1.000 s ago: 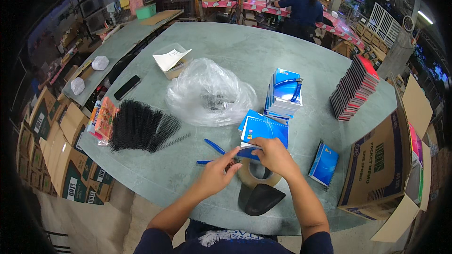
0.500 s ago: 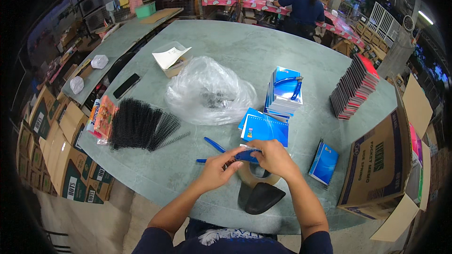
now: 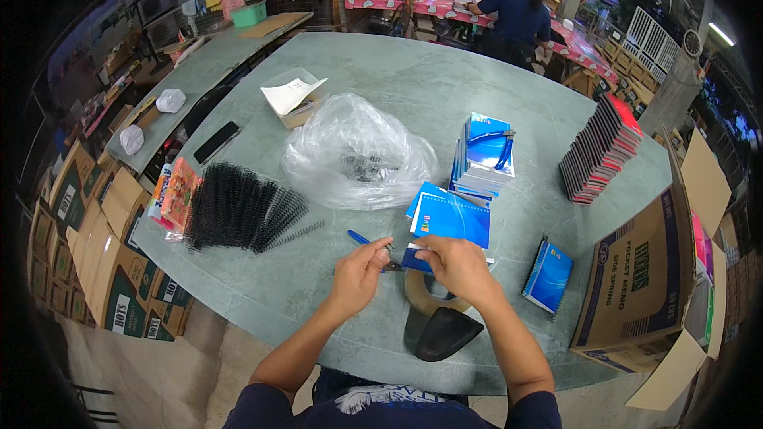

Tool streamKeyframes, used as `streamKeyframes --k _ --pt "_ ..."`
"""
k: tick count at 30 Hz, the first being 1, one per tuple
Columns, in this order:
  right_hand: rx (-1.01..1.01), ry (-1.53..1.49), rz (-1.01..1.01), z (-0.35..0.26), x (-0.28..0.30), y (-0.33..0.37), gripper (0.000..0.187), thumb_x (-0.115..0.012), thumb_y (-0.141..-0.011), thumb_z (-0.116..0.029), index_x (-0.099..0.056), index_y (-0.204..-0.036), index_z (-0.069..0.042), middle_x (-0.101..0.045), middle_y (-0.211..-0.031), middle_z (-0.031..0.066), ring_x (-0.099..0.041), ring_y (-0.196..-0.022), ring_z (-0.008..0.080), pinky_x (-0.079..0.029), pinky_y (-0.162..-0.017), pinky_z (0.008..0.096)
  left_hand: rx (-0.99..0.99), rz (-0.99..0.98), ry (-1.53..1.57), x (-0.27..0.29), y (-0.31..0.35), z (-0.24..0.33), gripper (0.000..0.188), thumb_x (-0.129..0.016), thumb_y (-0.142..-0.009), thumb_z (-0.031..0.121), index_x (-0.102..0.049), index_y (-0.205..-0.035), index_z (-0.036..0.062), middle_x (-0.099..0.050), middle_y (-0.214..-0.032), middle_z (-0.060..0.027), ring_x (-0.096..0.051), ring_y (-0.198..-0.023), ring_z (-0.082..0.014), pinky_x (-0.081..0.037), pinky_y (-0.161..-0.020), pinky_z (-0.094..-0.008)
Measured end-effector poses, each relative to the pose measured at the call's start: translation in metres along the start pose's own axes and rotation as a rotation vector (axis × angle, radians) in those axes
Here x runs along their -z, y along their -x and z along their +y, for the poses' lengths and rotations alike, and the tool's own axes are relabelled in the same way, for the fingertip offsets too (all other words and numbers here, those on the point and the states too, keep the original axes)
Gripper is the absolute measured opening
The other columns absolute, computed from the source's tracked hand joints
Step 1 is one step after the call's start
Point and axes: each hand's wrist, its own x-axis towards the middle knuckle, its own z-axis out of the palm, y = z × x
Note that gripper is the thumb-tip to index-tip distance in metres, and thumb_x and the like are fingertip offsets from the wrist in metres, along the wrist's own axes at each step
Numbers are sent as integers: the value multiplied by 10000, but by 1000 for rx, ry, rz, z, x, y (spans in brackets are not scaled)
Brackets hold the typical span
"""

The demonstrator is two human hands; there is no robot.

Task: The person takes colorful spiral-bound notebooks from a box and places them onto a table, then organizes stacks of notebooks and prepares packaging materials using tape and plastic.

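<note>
My right hand (image 3: 461,268) pinches the edge of a small blue notebook (image 3: 415,259), which is mostly hidden behind the fingers. To its left, my left hand (image 3: 355,276) is closed, thumb against forefinger, with a thin dark bit at its fingertips too small to name. Blue-handled pliers (image 3: 359,236) lie partly hidden beyond the left hand. Just past my hands rest blue notebooks (image 3: 453,221) with a row of punched holes. Beneath the right hand are a tape roll (image 3: 419,296) and a smooth black wedge-shaped object (image 3: 447,335).
Black spiral coils (image 3: 238,206) lie left, beside a clear plastic bag (image 3: 358,147). Another pair of blue pliers (image 3: 505,151) sits on a blue notebook stack (image 3: 483,176). At right are a spiral-bound blue notebook (image 3: 548,273), red notebooks (image 3: 600,147) and an open carton (image 3: 636,278).
My hands have drawn apart, the left moving slightly left off the notebook. The notebook in the right hand has tilted and sits a little lower.
</note>
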Motion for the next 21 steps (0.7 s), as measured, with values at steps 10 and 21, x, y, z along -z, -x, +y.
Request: streamKeyframes --k 10,21 --pt "-3 -7 1 2 -2 2 161 -605 -823 -196 -652 -943 -100 -648 -770 153 -628 -694 329 -478 -601 421 -203 93 -95 -16 -4 4 165 -640 -834 102 -644 -974 15 -657 -806 -101 -624 -660 -154 -483 -578 -263" --pt "36 58 64 2 -6 3 191 -629 -820 -263 -673 -873 -85 -652 -749 119 -622 -642 304 -473 -565 384 -277 121 -171 -14 -3 6 164 -633 -836 116 -633 -952 -1 -646 -790 -130 -620 -623 -210 -481 -552 -288"
